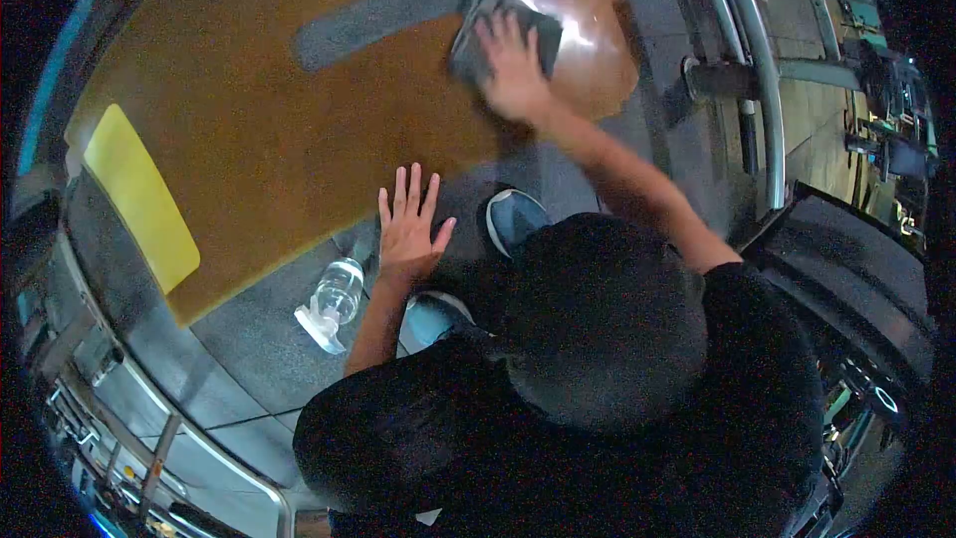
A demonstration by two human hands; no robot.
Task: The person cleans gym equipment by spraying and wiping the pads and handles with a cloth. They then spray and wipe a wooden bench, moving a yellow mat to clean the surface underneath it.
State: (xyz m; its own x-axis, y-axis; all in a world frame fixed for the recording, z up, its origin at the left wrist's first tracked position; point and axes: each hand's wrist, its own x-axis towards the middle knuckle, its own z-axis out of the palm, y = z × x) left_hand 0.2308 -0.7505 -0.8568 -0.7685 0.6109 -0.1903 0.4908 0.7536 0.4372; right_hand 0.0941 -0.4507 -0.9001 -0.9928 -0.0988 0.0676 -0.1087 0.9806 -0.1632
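My right hand [513, 65] lies with fingers stretched out on a dark grey cloth [546, 38], pressing it onto a glossy brown surface [329, 140]. The cloth is bunched at its left side and overlaps a long curved grey band [398, 20] on the surface. My left hand [406, 229] is empty, its fingers spread and pointing forward near the lower edge of the brown surface. Left of my left forearm is a clear bottle [339, 289] with a white spray head, tilted in this view.
A yellow panel [144, 200] marks the left end of the brown surface. Two shoes [513, 219] show on grey tiles [259, 349] below its edge. Metal rails [757, 70] run along the right, with a black box-like unit [846, 269] beneath. A dark cap [607, 319] fills the lower middle.
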